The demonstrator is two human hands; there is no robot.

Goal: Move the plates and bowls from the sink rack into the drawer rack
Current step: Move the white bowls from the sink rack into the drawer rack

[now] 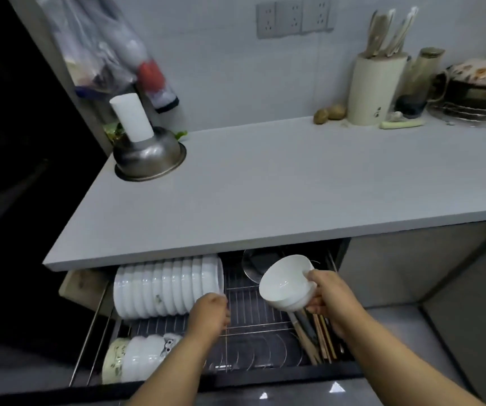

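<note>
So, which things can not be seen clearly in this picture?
- Sink rack: outside the head view, so what remains there is unknown.
- Left hand: its fingertips curl out of sight by the row of white bowls; contact cannot be told.
- Stack of bowls in the right hand: exact count unclear.
- Dark round item at the drawer rack's back: hidden under the countertop.

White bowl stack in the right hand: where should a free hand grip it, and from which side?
Grip the white bowl stack by its open rim on the upper left. The stack lies tilted with its mouth facing left, and the right hand covers the base side, so only the rim is free for the left hand.
</note>
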